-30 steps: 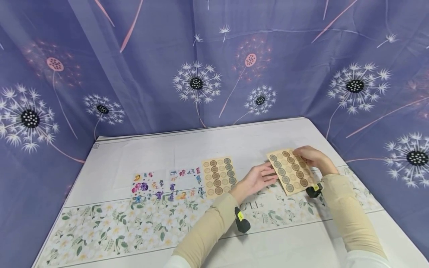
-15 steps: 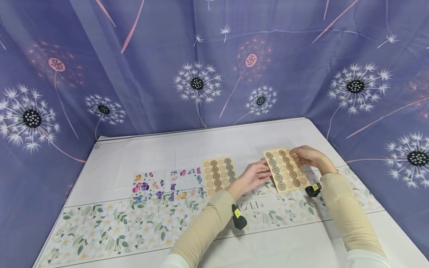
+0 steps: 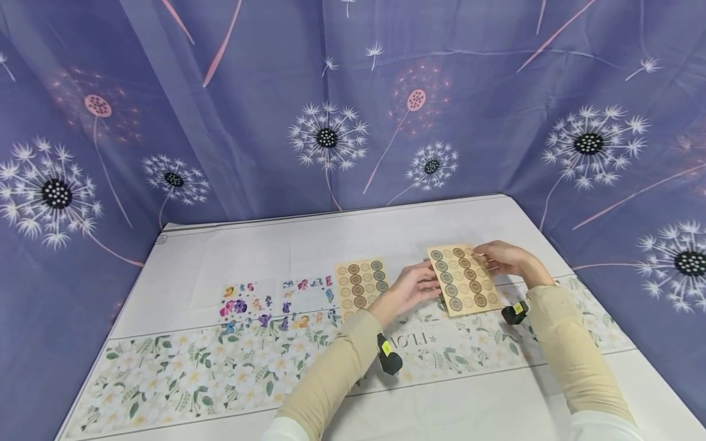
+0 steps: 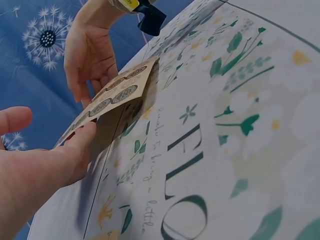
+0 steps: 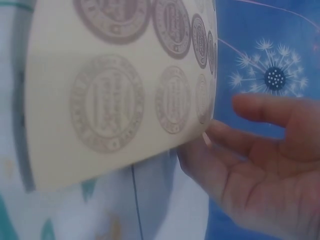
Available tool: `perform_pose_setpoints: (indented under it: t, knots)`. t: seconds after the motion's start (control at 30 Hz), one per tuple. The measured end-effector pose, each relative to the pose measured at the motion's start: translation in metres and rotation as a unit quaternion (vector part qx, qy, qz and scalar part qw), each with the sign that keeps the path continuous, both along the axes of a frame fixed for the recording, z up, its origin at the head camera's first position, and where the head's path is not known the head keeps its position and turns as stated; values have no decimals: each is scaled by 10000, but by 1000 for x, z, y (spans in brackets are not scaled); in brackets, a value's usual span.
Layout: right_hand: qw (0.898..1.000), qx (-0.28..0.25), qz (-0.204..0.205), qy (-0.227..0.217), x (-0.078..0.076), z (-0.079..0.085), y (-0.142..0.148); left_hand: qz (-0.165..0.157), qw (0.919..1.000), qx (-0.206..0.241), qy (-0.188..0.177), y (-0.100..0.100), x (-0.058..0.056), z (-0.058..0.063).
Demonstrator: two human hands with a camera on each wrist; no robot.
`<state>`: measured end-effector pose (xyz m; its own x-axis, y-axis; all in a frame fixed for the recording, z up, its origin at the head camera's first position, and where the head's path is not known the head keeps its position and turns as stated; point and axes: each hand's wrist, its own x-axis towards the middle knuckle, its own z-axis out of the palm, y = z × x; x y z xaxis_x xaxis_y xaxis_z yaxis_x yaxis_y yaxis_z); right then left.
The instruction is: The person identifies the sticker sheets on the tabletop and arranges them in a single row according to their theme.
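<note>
A beige sheet of round stamp-like stickers (image 3: 463, 280) tilts up over the table, its near edge low over the tabletop. At its left edge is my left hand (image 3: 408, 288); in the left wrist view these fingers (image 4: 75, 150) reach under the sheet with the thumb apart from it. My right hand (image 3: 504, 257) is at the upper right corner. In the right wrist view its fingers (image 5: 197, 160) go behind the sheet's edge, and the thumb stands off the paper. A second, similar sticker sheet (image 3: 353, 282) lies flat left of my left hand, partly covered by that arm.
Two clear sheets with colourful pony-like stickers, one left (image 3: 234, 307) and one beside it (image 3: 287, 306), lie on the white tablecloth (image 3: 353, 229). A floral band with lettering (image 3: 198, 367) crosses the cloth. Behind hangs a blue dandelion curtain (image 3: 237, 153).
The tilted sticker sheet has shifted to the left together with both hands. The flat sheets stay where they were.
</note>
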<state>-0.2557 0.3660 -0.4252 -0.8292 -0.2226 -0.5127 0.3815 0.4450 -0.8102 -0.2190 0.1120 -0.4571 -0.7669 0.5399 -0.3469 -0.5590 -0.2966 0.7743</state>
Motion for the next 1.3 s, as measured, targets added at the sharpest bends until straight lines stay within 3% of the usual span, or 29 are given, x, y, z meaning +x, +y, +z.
perform_pose_setpoints:
  t: [0.47,0.87,1.3]
  knots:
    - [9998,60,160,-81,-1,-3,-3,173,9998,-44,-97,-3,-1,-2]
    - [9996,-54,275,-9,-1,-2,-3,115,9998,-12,-131,-5,-3,-2]
    - [9999,-56,78,-59,-2,2,-8,207,9997,34,-161,-8,-3,-1]
